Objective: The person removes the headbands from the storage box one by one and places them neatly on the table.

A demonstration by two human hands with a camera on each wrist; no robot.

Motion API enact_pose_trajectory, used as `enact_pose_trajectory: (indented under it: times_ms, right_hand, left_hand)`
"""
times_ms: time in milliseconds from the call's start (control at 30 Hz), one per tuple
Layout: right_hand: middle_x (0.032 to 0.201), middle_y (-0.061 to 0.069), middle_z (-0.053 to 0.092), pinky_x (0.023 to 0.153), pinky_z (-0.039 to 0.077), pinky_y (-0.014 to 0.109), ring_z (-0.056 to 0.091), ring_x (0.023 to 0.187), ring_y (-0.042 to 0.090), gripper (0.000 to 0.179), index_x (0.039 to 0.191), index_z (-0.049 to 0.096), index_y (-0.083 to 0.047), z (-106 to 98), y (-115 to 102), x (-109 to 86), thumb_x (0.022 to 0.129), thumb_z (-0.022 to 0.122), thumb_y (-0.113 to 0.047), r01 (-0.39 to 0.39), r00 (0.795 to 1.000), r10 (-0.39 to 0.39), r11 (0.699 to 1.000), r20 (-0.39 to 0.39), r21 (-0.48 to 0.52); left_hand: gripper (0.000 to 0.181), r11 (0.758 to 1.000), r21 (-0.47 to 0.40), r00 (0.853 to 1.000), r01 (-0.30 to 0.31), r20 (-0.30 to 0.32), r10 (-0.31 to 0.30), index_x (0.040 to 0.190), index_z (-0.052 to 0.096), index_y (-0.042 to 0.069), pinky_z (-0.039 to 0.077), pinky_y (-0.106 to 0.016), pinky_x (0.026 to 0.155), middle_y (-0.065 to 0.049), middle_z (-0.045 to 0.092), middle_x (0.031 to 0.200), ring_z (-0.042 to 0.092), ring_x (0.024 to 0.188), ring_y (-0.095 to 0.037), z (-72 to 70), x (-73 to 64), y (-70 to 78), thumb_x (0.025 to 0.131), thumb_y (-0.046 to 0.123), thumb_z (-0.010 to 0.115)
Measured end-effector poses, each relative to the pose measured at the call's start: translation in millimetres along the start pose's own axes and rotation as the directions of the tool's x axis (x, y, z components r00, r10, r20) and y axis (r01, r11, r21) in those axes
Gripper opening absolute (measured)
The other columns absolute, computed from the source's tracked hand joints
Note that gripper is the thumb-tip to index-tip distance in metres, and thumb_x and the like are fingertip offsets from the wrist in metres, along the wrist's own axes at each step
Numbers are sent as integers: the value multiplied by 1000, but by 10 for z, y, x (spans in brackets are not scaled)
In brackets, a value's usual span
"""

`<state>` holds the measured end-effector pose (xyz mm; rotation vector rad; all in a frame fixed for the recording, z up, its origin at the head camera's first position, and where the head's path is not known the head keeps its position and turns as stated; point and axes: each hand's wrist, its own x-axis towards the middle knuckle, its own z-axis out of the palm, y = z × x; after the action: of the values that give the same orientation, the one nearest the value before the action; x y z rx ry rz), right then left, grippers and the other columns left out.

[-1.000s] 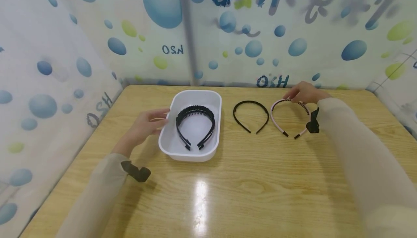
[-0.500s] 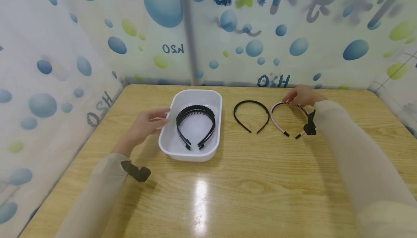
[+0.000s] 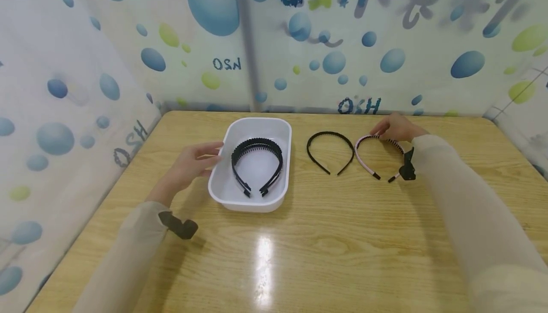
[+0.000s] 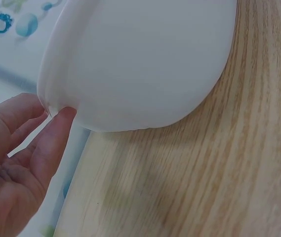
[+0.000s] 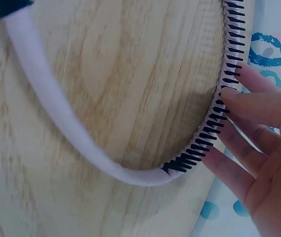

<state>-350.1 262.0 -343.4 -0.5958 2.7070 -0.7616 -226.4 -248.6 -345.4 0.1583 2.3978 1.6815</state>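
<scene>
A pale pink headband [image 3: 363, 162] with black comb teeth along its inner side lies at the right of the wooden table. My right hand [image 3: 397, 126] pinches its toothed top between thumb and fingers; the right wrist view shows the thumb over the teeth. Left of it rests a thin black headband [image 3: 329, 132]. A white plastic tub [image 3: 250, 207] holds several black toothed headbands [image 3: 257, 141], nested together with their ends toward me. My left hand [image 3: 188, 164] touches the tub's left side near the rim with thumb and fingers extended, seen also in the left wrist view.
The wooden table [image 3: 338, 246] meets a wall covering [image 3: 295, 84] with blue and green bubbles at its back edge. Another patterned covering stands along the left side. A dark wrist camera [image 3: 179, 226] sits on the left sleeve, another [image 3: 408, 165] on the right.
My right hand, on the pink headband, has come slightly nearer, and the band's toothed top has shifted a little toward me. The left hand and the tub stay put.
</scene>
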Motion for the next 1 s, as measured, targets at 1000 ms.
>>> enact_pose_trajectory:
  times_ms: [1000]
  right_hand:
    - [113,26,57,76,51,49,53,102,40,27,115,61,3,-145,-520,-10,90,54,-3,102,995,-102,995,6,-7]
  left_hand:
    - [49,999,-32,1000,5,10,-5,137,39,-1,53,-34,81,-27,43,127,44,117,-37,4,-7,18,91,7,55]
